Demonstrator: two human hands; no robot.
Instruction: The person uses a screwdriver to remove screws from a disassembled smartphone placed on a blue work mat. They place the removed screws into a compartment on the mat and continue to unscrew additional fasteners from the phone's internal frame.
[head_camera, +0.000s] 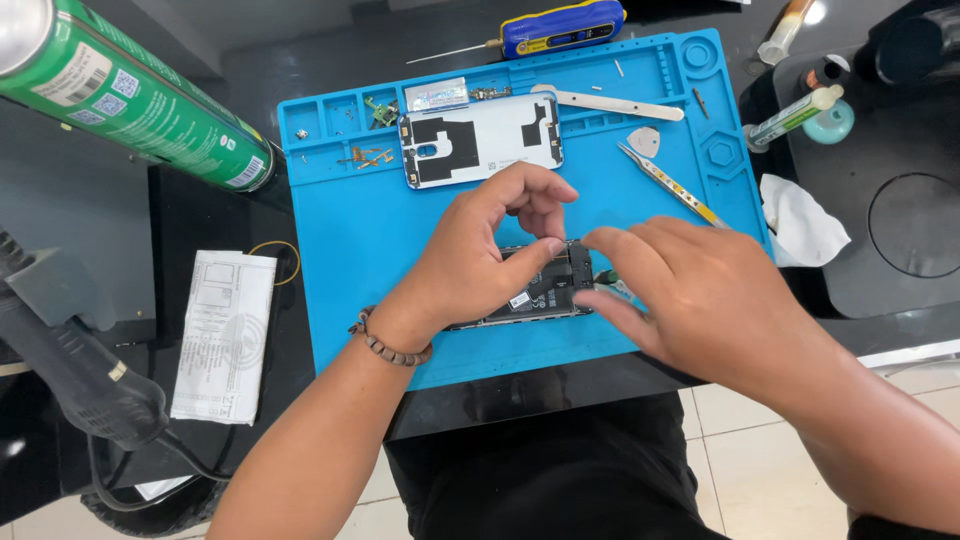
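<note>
Right now my left hand (470, 255) lies over the opened phone (545, 290), thumb and forefinger curled and pinching at its upper edge near the middle of the blue mat (340, 250). My right hand (700, 290) comes in from the other side, fingertips drawn together over the same end of the phone; a bit of green shows just beside them, but I cannot tell whether I am holding a tool or only pressing with my fingers.

As I judge it, the risk is in that crowded corner. Both hands cover the exposed board, so I am working half blind, and a slip or too much force could bend a connector or tear a thin cable. The loose small parts (372, 155) in the mat's upper trays could also scatter if my wrist bumps them.

Farther up the mat lies the white back cover (480, 140), inner side up, with tweezers (670, 185) and a pick (645, 140) to its right. A blue screwdriver (560, 27) sits beyond the mat on the dark bench. A green can (130, 95) stands at my left, a folded paper (222, 335) below it, and a tissue (800, 225) at my right. Pale floor tiles show beneath.
</note>
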